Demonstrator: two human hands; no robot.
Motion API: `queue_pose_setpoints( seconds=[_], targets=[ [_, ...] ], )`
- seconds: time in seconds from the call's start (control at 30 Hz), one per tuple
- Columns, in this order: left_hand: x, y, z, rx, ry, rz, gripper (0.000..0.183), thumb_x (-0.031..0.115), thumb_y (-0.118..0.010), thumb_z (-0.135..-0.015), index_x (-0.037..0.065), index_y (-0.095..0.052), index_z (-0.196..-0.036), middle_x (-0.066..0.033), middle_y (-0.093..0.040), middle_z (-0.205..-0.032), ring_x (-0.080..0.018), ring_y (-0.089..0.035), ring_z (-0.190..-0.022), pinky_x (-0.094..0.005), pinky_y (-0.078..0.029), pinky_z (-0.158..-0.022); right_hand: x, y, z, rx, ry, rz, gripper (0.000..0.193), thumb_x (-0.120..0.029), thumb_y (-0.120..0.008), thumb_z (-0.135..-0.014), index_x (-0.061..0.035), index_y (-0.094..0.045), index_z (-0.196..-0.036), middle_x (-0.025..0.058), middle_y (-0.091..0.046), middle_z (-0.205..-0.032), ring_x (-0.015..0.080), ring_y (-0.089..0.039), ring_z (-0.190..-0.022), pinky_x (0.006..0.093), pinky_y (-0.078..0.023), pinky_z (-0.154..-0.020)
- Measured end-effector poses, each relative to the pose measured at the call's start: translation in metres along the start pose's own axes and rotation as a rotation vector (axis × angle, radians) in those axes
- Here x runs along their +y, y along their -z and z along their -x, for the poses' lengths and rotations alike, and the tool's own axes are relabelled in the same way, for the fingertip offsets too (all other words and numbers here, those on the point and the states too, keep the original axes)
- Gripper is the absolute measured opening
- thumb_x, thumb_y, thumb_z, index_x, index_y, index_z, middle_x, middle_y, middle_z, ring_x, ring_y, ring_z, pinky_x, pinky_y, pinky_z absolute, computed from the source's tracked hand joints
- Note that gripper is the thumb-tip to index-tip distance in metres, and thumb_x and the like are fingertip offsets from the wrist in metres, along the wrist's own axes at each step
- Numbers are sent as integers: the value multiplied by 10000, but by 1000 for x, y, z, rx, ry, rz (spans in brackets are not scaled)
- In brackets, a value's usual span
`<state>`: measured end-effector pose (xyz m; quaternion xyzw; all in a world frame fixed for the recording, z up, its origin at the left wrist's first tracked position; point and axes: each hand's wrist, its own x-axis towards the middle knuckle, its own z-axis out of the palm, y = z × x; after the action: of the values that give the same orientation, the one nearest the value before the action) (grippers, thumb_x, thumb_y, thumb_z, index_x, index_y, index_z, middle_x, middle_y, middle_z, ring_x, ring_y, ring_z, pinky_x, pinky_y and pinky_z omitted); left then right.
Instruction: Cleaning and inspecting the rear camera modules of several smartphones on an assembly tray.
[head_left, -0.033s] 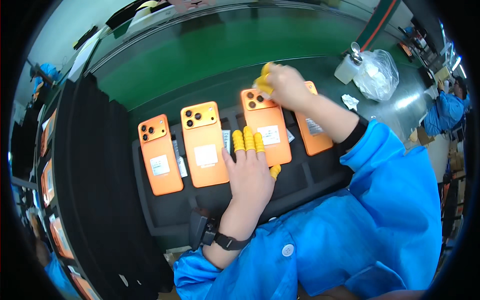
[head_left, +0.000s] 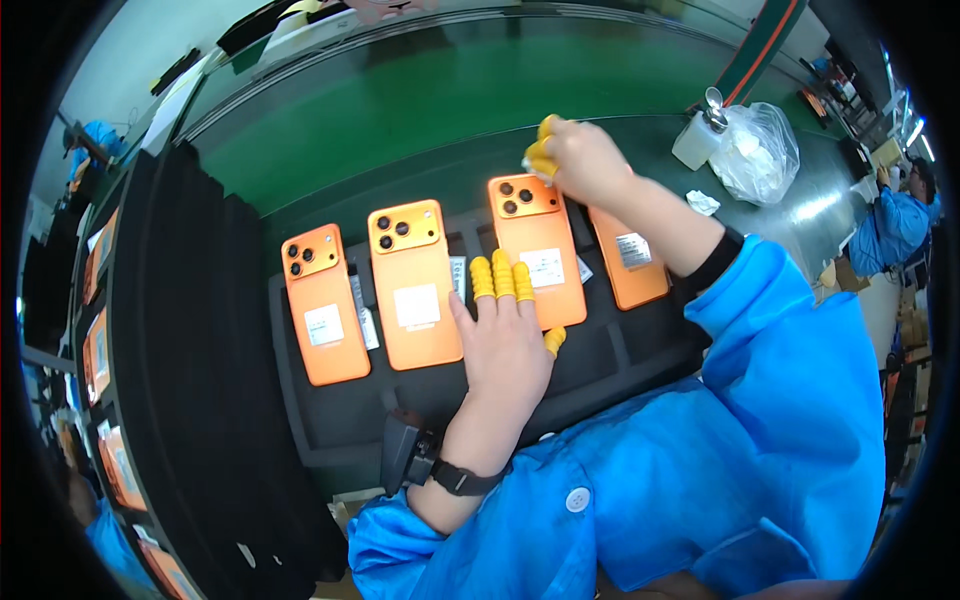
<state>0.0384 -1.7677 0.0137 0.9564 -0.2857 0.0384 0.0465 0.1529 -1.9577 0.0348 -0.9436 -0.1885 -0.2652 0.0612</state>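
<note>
Orange smartphones lie camera side up on a black foam tray (head_left: 330, 440): a leftmost phone (head_left: 340, 350), a second phone (head_left: 425, 345), a third phone (head_left: 560, 300) and a rightmost phone (head_left: 640, 285), partly covered by my right arm. Each bears a white label. My left hand (head_left: 505, 350), yellow cots on its fingers, lies open with fingertips on the third phone's lower left side. Above that phone's upper right corner, my right hand (head_left: 585, 160) is pinched closed on a white wipe (head_left: 528, 165), of which only a little shows.
Tall black trays (head_left: 220, 400) are stacked at left, beside more orange phones (head_left: 120, 470). At the right stand a pump bottle (head_left: 698, 140), a clear plastic bag (head_left: 757, 155) and a crumpled tissue (head_left: 703, 203). A person in blue (head_left: 885, 225) sits far right.
My right hand has shifted slightly right, uncovering more of the third phone's camera area. My left hand stays on the same phone. The whole view has shifted a little.
</note>
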Motion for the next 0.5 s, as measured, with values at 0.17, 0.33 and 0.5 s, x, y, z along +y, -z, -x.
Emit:
queue_pose_setpoints(
  seconds=[0.17, 0.33, 0.5],
  targets=[
    [-10, 20, 13, 35, -39, 111, 820, 434, -593, -713, -57, -254, -1275, -225, -283, -1303, -342, -250, -1223, -513, -158, -987, -46, 33, -33, 20, 28, -116, 141, -187, -629, -702, -71, -656, -777, 84, -543, -793, 229, -563, -691, 330, -464, -634],
    [-60, 23, 28, 95, 332, 0, 790, 440, -572, -734, -66, -271, -1261, -244, -269, -1303, -360, -207, -1239, -496, -150, -994, -103, 4, -55, 1, 156, -268, 149, -193, -595, -712, -103, -655, -816, 77, -540, -794, 230, -563, -716, 339, -451, -651],
    [-70, 13, 37, 16, 379, -13, 752, 476, -532, -750, -66, -332, -1232, -225, -290, -1303, -342, -200, -1248, -500, -147, -991, -126, -50, -49, 33, 231, -297, 155, -186, -635, -682, -78, -641, -793, 84, -537, -769, 260, -540, -669, 347, -441, -636]
  ],
)
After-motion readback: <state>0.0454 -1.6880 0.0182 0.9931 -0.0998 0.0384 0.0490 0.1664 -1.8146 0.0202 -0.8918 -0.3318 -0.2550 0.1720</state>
